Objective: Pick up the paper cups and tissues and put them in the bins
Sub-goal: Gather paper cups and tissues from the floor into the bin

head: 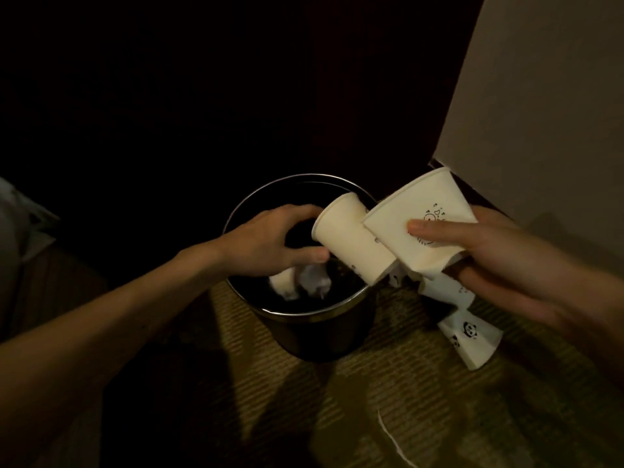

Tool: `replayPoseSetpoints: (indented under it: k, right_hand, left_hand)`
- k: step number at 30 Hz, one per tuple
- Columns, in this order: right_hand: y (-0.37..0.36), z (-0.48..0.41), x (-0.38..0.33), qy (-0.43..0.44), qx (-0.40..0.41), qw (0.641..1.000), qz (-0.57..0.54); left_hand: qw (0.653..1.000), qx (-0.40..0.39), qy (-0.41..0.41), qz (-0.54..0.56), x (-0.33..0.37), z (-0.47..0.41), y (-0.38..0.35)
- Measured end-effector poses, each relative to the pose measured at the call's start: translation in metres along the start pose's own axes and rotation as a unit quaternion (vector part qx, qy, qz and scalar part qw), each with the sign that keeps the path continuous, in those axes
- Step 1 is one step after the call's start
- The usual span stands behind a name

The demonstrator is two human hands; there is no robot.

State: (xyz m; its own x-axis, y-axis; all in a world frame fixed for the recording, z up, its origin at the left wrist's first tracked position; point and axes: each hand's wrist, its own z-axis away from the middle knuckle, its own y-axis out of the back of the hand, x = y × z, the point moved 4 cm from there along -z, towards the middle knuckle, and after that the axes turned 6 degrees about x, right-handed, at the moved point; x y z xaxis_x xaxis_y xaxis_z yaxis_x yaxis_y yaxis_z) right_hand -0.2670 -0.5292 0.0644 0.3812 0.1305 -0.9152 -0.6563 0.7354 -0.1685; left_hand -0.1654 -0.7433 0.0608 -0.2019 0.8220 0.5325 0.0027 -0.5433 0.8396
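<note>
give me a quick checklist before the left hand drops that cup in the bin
1. Left hand grip on the paper cup: ok, thumb and fingers pinch its end.
2. Held end above the bin opening: ok.
3. Paper cup free of the large cup in the right hand: cannot tell, they overlap.
4. Room in the bin: ok, only crumpled tissue and a discarded cup show inside.
5. Panda cup held securely: cannot tell, it shows below the right hand.
</note>
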Motion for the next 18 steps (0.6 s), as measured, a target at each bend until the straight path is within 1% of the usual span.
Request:
replayPoseSetpoints:
  k: [2, 3, 5, 8, 9, 10, 12, 14, 16, 18]
  right_hand:
    - [-0.003, -0.001, 0.000, 0.007, 0.003, 1.000, 0.004]
    - [-0.005, 0.000, -0.001, 0.009, 0.002, 1.000, 0.000]
    - [-0.008, 0.000, -0.005, 0.018, 0.008, 1.000, -0.012]
    - [-0.012, -0.005, -0.013, 0.038, 0.057, 0.997, -0.025]
    - [-0.014, -0.007, -0.015, 0.042, 0.073, 0.996, -0.022]
    - [-0.016, -0.008, -0.016, 0.044, 0.086, 0.995, -0.016]
    - [-0.019, -0.012, -0.017, 0.042, 0.097, 0.994, -0.007]
    - [-0.020, -0.013, -0.016, 0.040, 0.106, 0.993, 0.010]
    - [-0.019, -0.013, -0.015, 0.051, 0.118, 0.989, 0.068]
    - [-0.018, -0.011, -0.013, 0.074, 0.123, 0.980, 0.140]
  left_hand:
    - [0.995, -0.006, -0.044, 0.093, 0.010, 0.001, 0.000]
    - [0.991, 0.001, -0.065, 0.114, 0.015, 0.002, 0.001]
    - [0.990, 0.042, -0.084, 0.108, 0.018, 0.004, 0.008]
    - [0.985, 0.128, -0.063, 0.102, 0.014, 0.005, 0.025]
    - [0.982, 0.155, -0.063, 0.092, 0.011, 0.006, 0.032]
    - [0.980, 0.176, -0.071, 0.056, 0.009, 0.006, 0.036]
    - [0.976, 0.189, -0.085, -0.066, 0.004, 0.005, 0.036]
    - [0.974, 0.149, -0.058, -0.162, -0.008, 0.002, 0.021]
    - [0.974, 0.075, -0.014, -0.212, -0.025, -0.004, -0.001]
    - [0.972, 0.001, 0.029, -0.232, -0.038, -0.009, -0.021]
